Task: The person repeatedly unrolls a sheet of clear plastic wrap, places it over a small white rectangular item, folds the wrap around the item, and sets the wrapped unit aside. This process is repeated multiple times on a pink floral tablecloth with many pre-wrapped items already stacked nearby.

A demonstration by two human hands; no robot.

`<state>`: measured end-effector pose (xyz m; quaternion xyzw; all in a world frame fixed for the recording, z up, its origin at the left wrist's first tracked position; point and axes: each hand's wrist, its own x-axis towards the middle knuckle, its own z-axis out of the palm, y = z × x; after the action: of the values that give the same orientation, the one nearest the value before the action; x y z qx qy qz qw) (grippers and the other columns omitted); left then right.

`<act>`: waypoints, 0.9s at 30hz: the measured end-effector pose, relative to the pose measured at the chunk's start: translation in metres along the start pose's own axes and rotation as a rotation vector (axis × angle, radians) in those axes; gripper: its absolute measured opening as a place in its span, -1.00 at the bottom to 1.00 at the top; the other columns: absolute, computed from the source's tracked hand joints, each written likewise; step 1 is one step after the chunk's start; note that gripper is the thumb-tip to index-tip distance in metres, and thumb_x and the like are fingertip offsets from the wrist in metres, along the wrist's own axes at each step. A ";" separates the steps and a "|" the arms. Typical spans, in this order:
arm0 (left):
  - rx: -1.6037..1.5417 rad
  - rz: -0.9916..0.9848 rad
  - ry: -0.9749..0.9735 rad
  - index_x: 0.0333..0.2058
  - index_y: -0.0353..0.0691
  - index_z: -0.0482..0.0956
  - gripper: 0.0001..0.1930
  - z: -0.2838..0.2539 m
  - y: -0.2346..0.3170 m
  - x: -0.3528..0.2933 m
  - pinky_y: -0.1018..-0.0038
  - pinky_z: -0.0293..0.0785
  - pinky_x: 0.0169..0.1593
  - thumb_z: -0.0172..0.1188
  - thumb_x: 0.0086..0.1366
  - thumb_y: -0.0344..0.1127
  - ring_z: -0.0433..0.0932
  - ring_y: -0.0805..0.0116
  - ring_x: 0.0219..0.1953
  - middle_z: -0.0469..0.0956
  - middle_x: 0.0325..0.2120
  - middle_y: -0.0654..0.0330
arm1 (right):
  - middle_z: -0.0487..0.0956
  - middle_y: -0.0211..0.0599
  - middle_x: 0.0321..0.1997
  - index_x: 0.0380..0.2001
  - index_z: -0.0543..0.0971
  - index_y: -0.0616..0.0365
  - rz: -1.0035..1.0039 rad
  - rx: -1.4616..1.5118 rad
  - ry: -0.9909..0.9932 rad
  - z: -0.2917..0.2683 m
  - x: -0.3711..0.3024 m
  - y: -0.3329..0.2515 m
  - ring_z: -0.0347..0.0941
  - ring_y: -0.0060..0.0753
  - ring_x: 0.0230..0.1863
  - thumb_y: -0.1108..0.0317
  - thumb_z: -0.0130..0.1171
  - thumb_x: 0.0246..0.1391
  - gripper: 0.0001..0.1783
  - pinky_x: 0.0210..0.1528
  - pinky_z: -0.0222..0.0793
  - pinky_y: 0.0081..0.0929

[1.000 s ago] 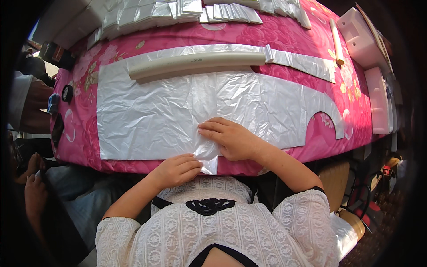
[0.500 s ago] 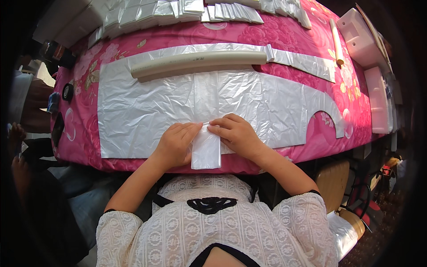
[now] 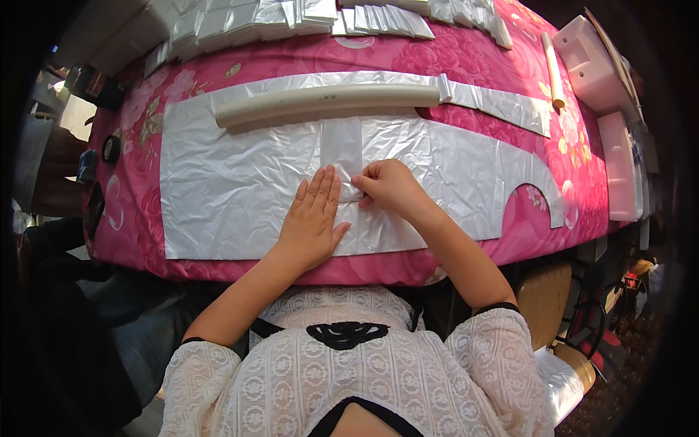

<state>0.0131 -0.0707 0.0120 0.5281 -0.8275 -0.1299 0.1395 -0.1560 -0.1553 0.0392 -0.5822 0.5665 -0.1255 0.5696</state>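
The left hand [image 3: 312, 218] lies flat, palm down, its fingers straight and pointing away from the body, the thumb spread to the right; its grip is released. The right hand [image 3: 397, 189] is bent in from the right, fingers curled and thumb below them, with the fingertips at the right edge of the strip [image 3: 341, 142]; whether that grip pinches the edge or only presses on it, I cannot tell. The strip, folded plastic, lies upon the middle of the white sheets [image 3: 233, 182], running away from the hands. Just beyond its far end a pale tube [image 3: 328, 100] lies across the sheets and bars the way to their far side. The sheets rest on the desk [image 3: 393, 269], under a pink flowered cloth. Folded packs [image 3: 247, 18] line the far side, a thin rod [image 3: 552, 69] lies to the far right near a white box [image 3: 586, 62], and a black roll [image 3: 111, 150] sits at the left. The left fingers cover the strip's near left corner, and the right hand hides part of its right edge. The packs are cut off above; a dark jar [image 3: 95, 86] at the left is hard to make out in shadow.
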 end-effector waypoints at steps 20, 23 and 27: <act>0.085 0.234 0.201 -0.20 -0.38 0.47 -0.60 -0.018 -0.017 0.026 0.36 0.40 -0.14 0.09 -0.14 -0.54 0.50 0.19 -0.16 0.50 -0.19 0.03 | 0.49 -0.25 -0.03 -0.15 0.52 0.15 -1.019 -0.618 0.078 -0.018 0.019 0.022 0.39 -0.21 0.00 0.61 0.05 -0.25 -0.54 0.05 0.31 -0.36; 0.009 0.343 0.263 -0.21 -0.36 0.49 -0.61 -0.022 -0.012 0.002 0.35 0.41 -0.13 0.10 -0.14 -0.51 0.52 0.20 -0.16 0.52 -0.19 0.03 | 0.56 -0.34 -0.17 -0.24 0.57 0.11 -1.058 -0.609 0.081 -0.004 -0.003 0.031 0.45 -0.28 -0.12 0.61 0.12 -0.31 -0.58 -0.08 0.38 -0.40; -0.042 0.325 0.195 -0.21 -0.39 0.50 -0.60 -0.027 -0.006 -0.020 0.35 0.42 -0.10 0.09 -0.14 -0.48 0.52 0.19 -0.16 0.53 -0.21 0.03 | 0.54 -0.37 -0.19 -0.25 0.55 0.09 -1.120 -0.573 0.059 0.011 -0.028 0.045 0.44 -0.30 -0.15 0.53 0.17 -0.29 -0.62 -0.11 0.37 -0.41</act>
<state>0.0361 -0.0570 0.0327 0.3946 -0.8816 -0.0712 0.2490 -0.1794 -0.1143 0.0137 -0.9163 0.2026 -0.2640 0.2229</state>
